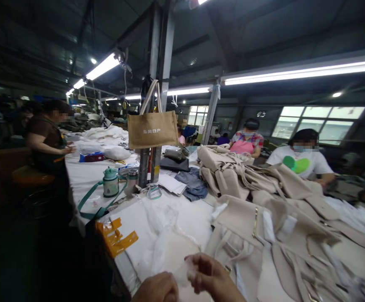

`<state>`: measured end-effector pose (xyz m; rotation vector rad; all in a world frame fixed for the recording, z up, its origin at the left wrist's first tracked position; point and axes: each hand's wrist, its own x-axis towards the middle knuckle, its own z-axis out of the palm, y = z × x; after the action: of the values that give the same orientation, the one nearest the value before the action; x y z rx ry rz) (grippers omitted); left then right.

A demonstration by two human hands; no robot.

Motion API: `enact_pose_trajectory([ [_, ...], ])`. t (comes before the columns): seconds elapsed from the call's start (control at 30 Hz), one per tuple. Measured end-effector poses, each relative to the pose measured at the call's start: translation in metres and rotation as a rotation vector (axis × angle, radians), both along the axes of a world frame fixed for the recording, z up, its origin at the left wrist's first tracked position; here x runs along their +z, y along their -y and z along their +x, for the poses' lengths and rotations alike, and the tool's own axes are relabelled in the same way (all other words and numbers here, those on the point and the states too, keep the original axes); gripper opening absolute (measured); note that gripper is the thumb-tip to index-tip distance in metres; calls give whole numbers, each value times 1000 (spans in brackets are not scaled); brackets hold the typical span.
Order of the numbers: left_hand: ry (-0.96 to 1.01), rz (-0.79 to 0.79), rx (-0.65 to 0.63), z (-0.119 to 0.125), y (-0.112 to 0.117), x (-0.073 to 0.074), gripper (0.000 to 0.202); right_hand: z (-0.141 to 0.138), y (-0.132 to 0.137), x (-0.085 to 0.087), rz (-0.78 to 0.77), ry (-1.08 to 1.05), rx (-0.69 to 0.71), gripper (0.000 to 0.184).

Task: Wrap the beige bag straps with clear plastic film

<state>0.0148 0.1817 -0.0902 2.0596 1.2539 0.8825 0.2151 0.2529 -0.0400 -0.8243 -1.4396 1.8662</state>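
Note:
My left hand (157,287) is at the bottom edge, fingers curled against one end of a thin white translucent sheet (180,273). Close by, my right hand (209,274) pinches the sheet's other end between thumb and fingers. Whether it is plastic or tissue I cannot tell. Beneath and beyond the hands, more crumpled translucent white material (161,222) lies over a pale beige piece (182,247). Right of my right hand rests a beige bag (235,222) with straps and a gold zip, white wrapping tucked around it.
A heap of beige bags (232,167) covers the right side. Orange tape strips (116,237) hang at the table's left corner. A teal bottle (110,182) with a strap stands farther back. A tan tote (152,130) hangs from a metal post (144,167). Several co-workers sit or stand around.

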Motion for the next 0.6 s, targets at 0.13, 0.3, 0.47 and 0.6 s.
enact_pose_trajectory([
  [0.13, 27, -33, -79, 6, 3, 14, 40, 17, 15, 9, 216, 170, -104, 28],
  [0.3, 312, -179, -139, 22, 13, 60, 21, 26, 31, 16, 481, 409, -211, 35],
  [0.47, 700, -299, -133, 52, 17, 76, 18, 24, 47, 6, 651, 464, -329, 38],
  [0.6, 774, -380, -37, 67, 17, 57, 24, 27, 47, -10, 702, 549, -389, 39],
])
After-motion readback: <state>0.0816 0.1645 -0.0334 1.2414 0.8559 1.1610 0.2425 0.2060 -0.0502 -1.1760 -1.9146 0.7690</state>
